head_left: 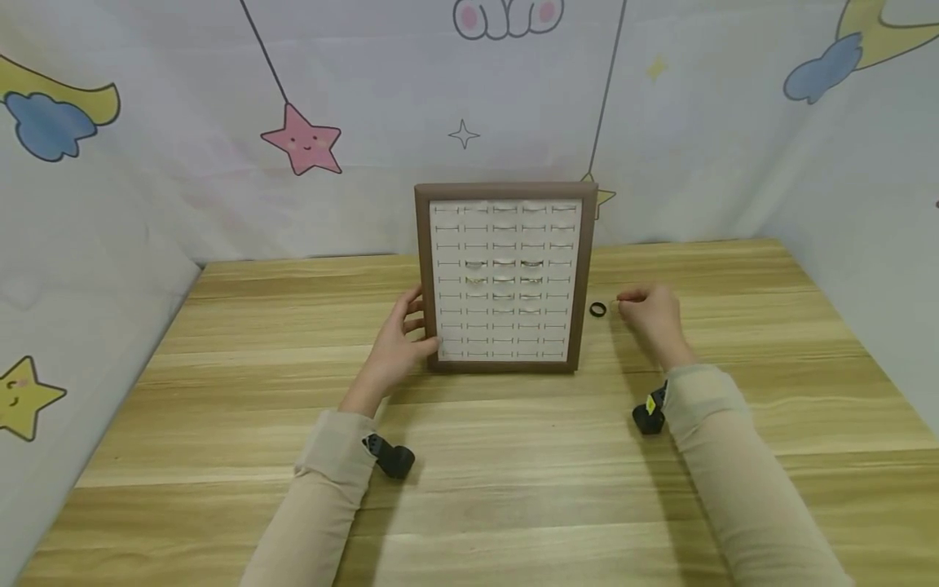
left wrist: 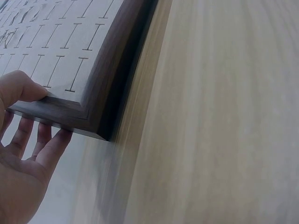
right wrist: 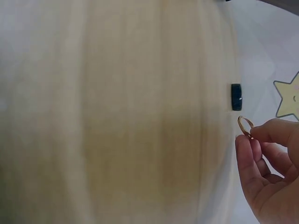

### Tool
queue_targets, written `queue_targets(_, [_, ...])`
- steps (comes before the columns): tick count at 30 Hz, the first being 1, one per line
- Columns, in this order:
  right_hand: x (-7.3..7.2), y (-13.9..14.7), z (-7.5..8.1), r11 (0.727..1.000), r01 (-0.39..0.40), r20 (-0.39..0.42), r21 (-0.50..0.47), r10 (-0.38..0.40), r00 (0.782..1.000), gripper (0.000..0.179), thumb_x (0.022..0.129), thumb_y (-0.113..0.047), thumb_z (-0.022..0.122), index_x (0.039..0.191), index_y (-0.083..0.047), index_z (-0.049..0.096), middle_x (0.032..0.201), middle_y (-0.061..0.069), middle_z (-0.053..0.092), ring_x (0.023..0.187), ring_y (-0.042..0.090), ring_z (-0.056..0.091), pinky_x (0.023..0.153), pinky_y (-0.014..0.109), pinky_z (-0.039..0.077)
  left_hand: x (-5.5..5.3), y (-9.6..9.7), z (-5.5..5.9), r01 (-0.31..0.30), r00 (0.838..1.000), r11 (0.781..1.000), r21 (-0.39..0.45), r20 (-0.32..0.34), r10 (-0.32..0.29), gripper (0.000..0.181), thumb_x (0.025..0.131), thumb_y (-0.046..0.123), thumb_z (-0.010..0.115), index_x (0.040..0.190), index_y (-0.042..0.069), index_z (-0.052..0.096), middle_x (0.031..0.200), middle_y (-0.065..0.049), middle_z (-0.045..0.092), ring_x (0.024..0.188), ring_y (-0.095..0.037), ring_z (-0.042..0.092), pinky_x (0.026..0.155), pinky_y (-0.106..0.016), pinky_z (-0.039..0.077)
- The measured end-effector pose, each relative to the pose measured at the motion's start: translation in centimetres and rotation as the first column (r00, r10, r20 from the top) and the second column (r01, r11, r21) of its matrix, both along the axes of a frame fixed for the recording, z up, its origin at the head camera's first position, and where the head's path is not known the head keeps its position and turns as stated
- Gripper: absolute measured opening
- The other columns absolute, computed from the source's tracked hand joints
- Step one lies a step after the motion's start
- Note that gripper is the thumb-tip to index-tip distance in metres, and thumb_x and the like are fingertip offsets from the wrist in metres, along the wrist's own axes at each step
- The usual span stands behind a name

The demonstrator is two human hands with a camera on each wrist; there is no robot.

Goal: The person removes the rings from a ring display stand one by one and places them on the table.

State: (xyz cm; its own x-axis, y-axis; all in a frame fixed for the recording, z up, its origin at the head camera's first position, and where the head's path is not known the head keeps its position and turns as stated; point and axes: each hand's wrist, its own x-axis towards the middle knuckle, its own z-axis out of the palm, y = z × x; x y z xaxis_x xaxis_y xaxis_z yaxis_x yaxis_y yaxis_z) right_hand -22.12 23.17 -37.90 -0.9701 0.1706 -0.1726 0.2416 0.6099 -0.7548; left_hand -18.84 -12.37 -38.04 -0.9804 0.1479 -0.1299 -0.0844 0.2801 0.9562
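Note:
A brown-framed ring display board (head_left: 506, 342) stands upright on the table, its white face cut with rows of slots. Several rings (head_left: 504, 280) sit in slots around its middle. My left hand (head_left: 397, 346) grips the board's left edge, thumb on the front and fingers against the side, as the left wrist view also shows. Between thumb and fingertips my right hand (head_left: 653, 319) pinches a thin gold ring (right wrist: 245, 127), to the right of the board. A black ring (head_left: 597, 310) lies on the table between the board and my right hand.
The wood-grain table (head_left: 513, 481) reaches back to a white curtain (head_left: 367, 73) printed with stars and clouds. A black wrist camera (head_left: 396, 461) hangs by the left sleeve, and another wrist camera (head_left: 649, 417) by the right.

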Motion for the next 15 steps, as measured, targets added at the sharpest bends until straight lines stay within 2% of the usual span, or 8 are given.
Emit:
queue_targets(4, [0.0,0.1,-0.38,1.0,0.008,0.014,0.027,-0.008,1.0,0.034,0.092,-0.009,0.051,0.12,0.006,0.061,0.12,0.025,0.06,0.1,0.026,0.057,0.077,0.022,0.046,0.07,0.06,0.04,0.002,1.0,1.0,0.005,-0.001,-0.002,0.085,0.086,-0.004,0.061,0.154,0.022,0.015,0.151,-0.012,0.029,0.135,-0.033,0.038,0.104,-0.047,0.044])
queue_targets(6, [-0.04,0.11,-0.45,0.999,0.013,0.02,0.03,-0.014,1.0,0.034,0.092,-0.009,0.051,0.12,0.007,0.061,0.121,0.026,0.06,0.102,0.027,0.057,0.077,0.021,0.045,0.08,0.08,0.07,0.004,1.0,1.0,0.01,0.0,-0.004,0.086,0.086,-0.004,0.06,0.154,0.022,0.015,0.151,-0.013,0.029,0.135,-0.033,0.038,0.104,-0.047,0.043])
queue_targets(10, [-0.21,0.11,-0.51,0.999,0.017,0.028,0.031,-0.018,0.999,0.033,0.092,-0.01,0.052,0.119,0.007,0.062,0.12,0.025,0.061,0.093,0.021,0.059,0.068,0.014,0.046,0.07,0.1,0.04,-0.001,1.0,1.0,0.011,0.007,0.001,0.085,0.086,-0.005,0.061,0.154,0.023,0.016,0.15,-0.012,0.03,0.135,-0.033,0.038,0.104,-0.047,0.043])
queue_targets(15, [-0.32,0.03,-0.5,1.0,0.013,0.026,0.026,-0.014,1.0,0.032,0.093,-0.01,0.054,0.118,0.007,0.062,0.119,0.026,0.062,0.083,0.013,0.059,0.066,0.012,0.046,0.0,0.06,-0.01,-0.003,1.0,1.0,0.0,0.009,0.003,0.086,0.086,-0.005,0.061,0.154,0.022,0.015,0.151,-0.012,0.029,0.135,-0.033,0.038,0.104,-0.047,0.043])
